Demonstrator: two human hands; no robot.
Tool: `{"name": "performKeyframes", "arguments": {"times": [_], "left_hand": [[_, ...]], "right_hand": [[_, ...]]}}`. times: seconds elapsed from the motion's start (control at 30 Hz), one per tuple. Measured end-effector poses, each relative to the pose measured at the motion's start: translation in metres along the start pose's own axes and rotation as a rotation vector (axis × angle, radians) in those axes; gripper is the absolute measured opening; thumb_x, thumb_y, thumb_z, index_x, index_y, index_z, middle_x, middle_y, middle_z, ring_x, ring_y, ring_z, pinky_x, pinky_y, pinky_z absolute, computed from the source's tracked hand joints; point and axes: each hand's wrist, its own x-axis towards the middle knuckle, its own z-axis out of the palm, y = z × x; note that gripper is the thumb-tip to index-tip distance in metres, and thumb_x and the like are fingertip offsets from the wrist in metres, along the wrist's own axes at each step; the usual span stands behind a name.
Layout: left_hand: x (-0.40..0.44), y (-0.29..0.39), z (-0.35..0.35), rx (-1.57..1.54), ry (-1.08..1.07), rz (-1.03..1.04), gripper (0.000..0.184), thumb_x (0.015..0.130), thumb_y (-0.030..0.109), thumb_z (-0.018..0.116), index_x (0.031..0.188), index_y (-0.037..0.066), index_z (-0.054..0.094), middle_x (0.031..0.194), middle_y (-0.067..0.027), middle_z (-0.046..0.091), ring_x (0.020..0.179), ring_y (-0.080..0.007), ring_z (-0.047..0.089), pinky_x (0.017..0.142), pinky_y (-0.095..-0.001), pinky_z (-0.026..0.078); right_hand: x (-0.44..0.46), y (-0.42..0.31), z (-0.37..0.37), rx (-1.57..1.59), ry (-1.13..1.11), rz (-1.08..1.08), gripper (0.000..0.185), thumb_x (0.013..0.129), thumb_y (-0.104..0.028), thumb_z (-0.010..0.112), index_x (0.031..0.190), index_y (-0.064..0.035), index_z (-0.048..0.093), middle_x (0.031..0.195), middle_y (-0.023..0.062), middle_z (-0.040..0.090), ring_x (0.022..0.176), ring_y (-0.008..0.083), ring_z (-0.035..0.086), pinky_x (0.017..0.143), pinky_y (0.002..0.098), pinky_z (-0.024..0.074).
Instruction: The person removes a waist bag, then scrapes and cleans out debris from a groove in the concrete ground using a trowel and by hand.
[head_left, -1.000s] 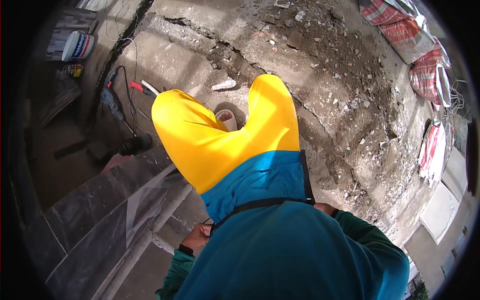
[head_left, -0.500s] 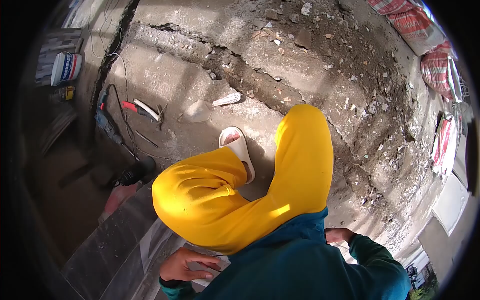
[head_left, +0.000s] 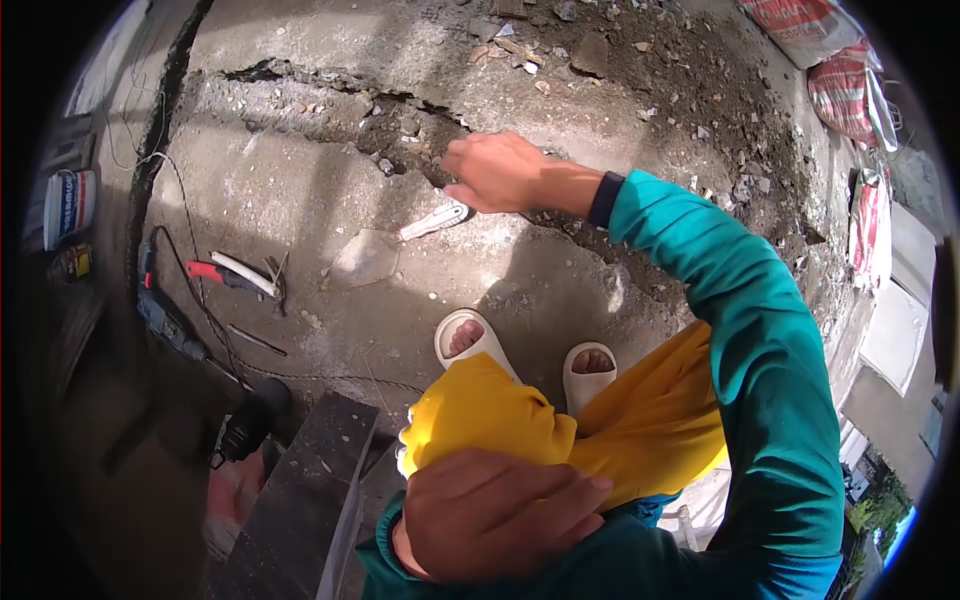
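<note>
My right hand point(head_left: 500, 172) reaches forward over the cracked concrete, palm down, with its thumb apart from the curled fingers and nothing visible in it. Just left of it on the floor lies a white tool that looks like a utility knife point(head_left: 435, 221); I see a gap between them. Beside that is a flat, pale, dusty piece point(head_left: 365, 258). My left hand point(head_left: 500, 510) is over my lap near the yellow trousers point(head_left: 490, 415), back upward, slightly blurred, fingers loosely stretched to the right. Its palm side is hidden.
A corded power tool point(head_left: 170, 318), a red-and-white hand tool point(head_left: 235, 275) and a thin rod point(head_left: 257, 340) lie at left. Beyond stands a white bucket point(head_left: 72, 208). Rubble point(head_left: 590, 55) covers the upper right; red-striped sacks point(head_left: 840, 100) line the right side.
My right hand has swung from beside my hip out over the floor. My left hand has moved right and forward over my lap. My legs have shifted, and both sandals now show.
</note>
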Motion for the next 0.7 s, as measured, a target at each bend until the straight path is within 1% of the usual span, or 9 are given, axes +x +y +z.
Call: {"name": "performKeyframes", "arguments": {"times": [0.17,0.27,0.33,0.43,0.47,0.5,0.57,0.6,0.7], "left_hand": [[0.008,-0.017,-0.012,-0.073,-0.079,0.026,0.032,0.07,0.018,0.082,0.098,0.01,0.069,0.08,-0.0009,0.067,0.057,-0.013,0.061,0.05,-0.024,0.046],[0.016,-0.024,-0.012,-0.106,-0.08,0.025,0.033,0.069,0.018,0.082,0.098,0.01,0.069,0.082,-0.0011,0.067,0.06,-0.0138,0.061,0.052,-0.0248,0.047],[0.019,-0.034,-0.014,-0.125,-0.102,0.015,0.034,0.068,0.018,0.082,0.098,0.01,0.069,0.083,-0.0012,0.067,0.061,-0.0144,0.062,0.053,-0.0254,0.047],[0.022,-0.05,-0.021,-0.087,-0.101,0.014,0.033,0.068,0.017,0.081,0.097,0.008,0.068,0.083,-0.0047,0.067,0.063,-0.0183,0.062,0.053,-0.0287,0.047],[0.023,-0.054,-0.026,-0.097,-0.114,0.03,0.033,0.068,0.017,0.081,0.097,0.008,0.068,0.083,-0.0047,0.067,0.063,-0.0183,0.062,0.053,-0.0287,0.047],[0.024,-0.057,-0.031,-0.053,-0.129,0.032,0.033,0.068,0.017,0.081,0.096,0.007,0.068,0.082,-0.0061,0.067,0.062,-0.0193,0.062,0.052,-0.0289,0.047],[0.018,-0.067,-0.039,0.021,-0.157,0.089,0.036,0.066,0.02,0.081,0.095,0.004,0.068,0.078,-0.0087,0.067,0.062,-0.0208,0.061,0.052,-0.0291,0.046],[0.013,-0.07,-0.042,0.009,-0.155,0.095,0.036,0.066,0.02,0.081,0.095,0.004,0.068,0.078,-0.0087,0.067,0.062,-0.0208,0.061,0.052,-0.0291,0.046],[0.008,-0.082,-0.058,-0.033,-0.108,0.104,0.037,0.067,0.023,0.078,0.096,0.002,0.067,0.077,-0.0095,0.067,0.062,-0.0213,0.061,0.053,-0.03,0.047]], "right_hand": [[0.059,-0.057,0.128,-0.314,-0.032,-0.008,0.033,0.086,-0.029,0.058,0.098,0.0013,0.059,0.096,0.0159,0.064,0.09,0.0315,0.063,0.071,0.0413,0.0526],[0.054,-0.049,0.151,-0.293,-0.134,0.062,0.028,0.086,-0.026,0.057,0.099,-0.0022,0.062,0.084,0.0081,0.065,0.076,0.0228,0.066,0.062,0.0355,0.0512],[0.033,-0.025,0.133,-0.136,0.059,-0.131,0.021,0.086,-0.019,0.055,0.097,-0.0014,0.058,0.077,0.0089,0.067,0.07,0.026,0.068,0.058,0.0376,0.0519],[-0.015,0.007,0.037,-0.197,-0.169,-0.059,0.017,0.085,-0.015,0.053,0.096,-0.0024,0.048,0.064,0.0132,0.061,0.062,0.0326,0.065,0.054,0.0436,0.0514],[-0.033,0.008,-0.012,-0.138,-0.373,0.12,0.016,0.087,-0.017,0.053,0.092,-0.0024,0.046,0.062,0.0164,0.059,0.062,0.0364,0.063,0.056,0.0481,0.0495],[-0.066,0.025,-0.034,-0.064,-0.26,0.108,0.019,0.087,-0.018,0.053,0.091,-0.0018,0.044,0.061,0.0185,0.057,0.062,0.0385,0.06,0.056,0.0499,0.0474],[-0.121,0.04,-0.077,-0.189,-0.398,0.332,0.017,0.086,-0.016,0.052,0.091,-0.0019,0.044,0.058,0.0183,0.053,0.061,0.0398,0.058,0.057,0.0499,0.0457],[-0.156,0.051,-0.087,-0.117,-0.427,0.388,0.019,0.087,-0.018,0.05,0.094,0.0001,0.047,0.066,0.02,0.059,0.071,0.0417,0.061,0.067,0.0503,0.0492],[-0.25,0.046,-0.088,-0.065,-0.517,0.661,0.023,0.092,-0.025,0.051,0.095,-0.0016,0.047,0.068,0.0185,0.06,0.071,0.0402,0.062,0.067,0.0499,0.0491]]}}
